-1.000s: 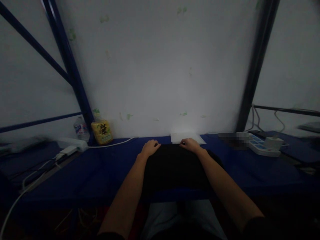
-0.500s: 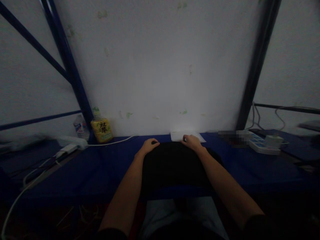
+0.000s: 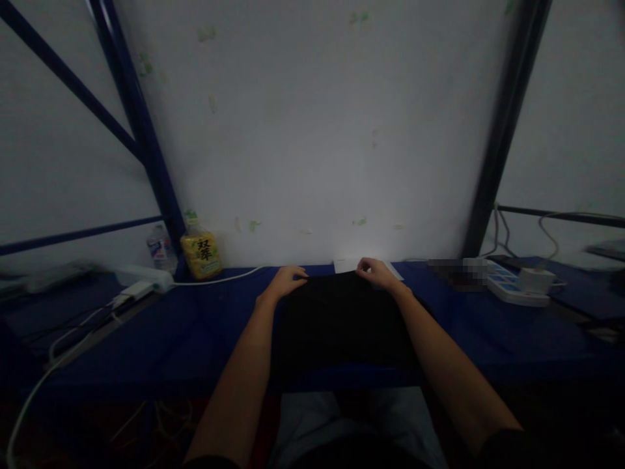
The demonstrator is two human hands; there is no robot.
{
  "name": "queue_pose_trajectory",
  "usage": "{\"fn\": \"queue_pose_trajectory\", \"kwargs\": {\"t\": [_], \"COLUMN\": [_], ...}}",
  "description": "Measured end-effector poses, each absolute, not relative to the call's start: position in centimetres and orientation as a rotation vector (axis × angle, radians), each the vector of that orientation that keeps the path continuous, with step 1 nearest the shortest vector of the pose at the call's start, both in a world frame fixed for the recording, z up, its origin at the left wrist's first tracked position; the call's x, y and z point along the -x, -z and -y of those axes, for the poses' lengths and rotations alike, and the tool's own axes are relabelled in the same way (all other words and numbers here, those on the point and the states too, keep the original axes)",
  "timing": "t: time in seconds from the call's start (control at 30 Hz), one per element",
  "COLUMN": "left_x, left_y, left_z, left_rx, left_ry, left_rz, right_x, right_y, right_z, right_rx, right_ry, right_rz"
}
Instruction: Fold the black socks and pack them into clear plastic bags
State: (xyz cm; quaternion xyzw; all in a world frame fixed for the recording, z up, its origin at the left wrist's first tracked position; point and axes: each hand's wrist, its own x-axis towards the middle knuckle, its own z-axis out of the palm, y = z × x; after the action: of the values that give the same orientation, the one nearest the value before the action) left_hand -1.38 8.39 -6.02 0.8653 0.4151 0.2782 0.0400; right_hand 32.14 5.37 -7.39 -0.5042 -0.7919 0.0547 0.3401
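The fingers of the right hand [image 3: 382, 273] look pinched narrowly on the far edge of the black cloth [image 3: 342, 319], while the left hand [image 3: 283, 284] shows a gap between thumb and forefinger at that edge's other end (I cannot tell whether it grips). Since half a second ago the hands have parted slightly and the edge runs straighter, suggesting the cloth, on the blue table [image 3: 215, 332] before the white paper [image 3: 344, 265], is being drawn flatter.
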Motion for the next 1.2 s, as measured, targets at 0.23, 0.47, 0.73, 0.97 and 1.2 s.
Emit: {"fn": "queue_pose_trajectory", "kwargs": {"t": [0.23, 0.47, 0.73, 0.97, 1.2], "left_x": [1.6, 3.5, 3.9, 4.0, 2.4], "left_y": [0.8, -0.3, 5.5, 7.3, 5.6], "left_z": [-3.8, 6.1, 13.5, 14.3, 14.3], "left_rx": [-2.559, -2.65, -2.763, -2.814, -2.796], "left_ry": [-0.866, -0.873, -0.685, -0.621, -0.687], "left_rz": [-1.142, -1.093, -0.899, -0.933, -1.047], "right_x": [-32.4, -33.8, -33.9, -33.2, -37.3], "right_y": [2.8, 0.7, 6.4, 9.2, 7.9], "right_z": [-2.8, 6.5, 14.2, 14.8, 14.3], "right_rx": [1.065, 0.908, 0.996, 1.013, 1.442], "right_ry": [-0.449, -0.475, -0.522, -0.385, -0.001], "right_rz": [2.053, 2.146, 2.397, 2.419, 1.795]}}
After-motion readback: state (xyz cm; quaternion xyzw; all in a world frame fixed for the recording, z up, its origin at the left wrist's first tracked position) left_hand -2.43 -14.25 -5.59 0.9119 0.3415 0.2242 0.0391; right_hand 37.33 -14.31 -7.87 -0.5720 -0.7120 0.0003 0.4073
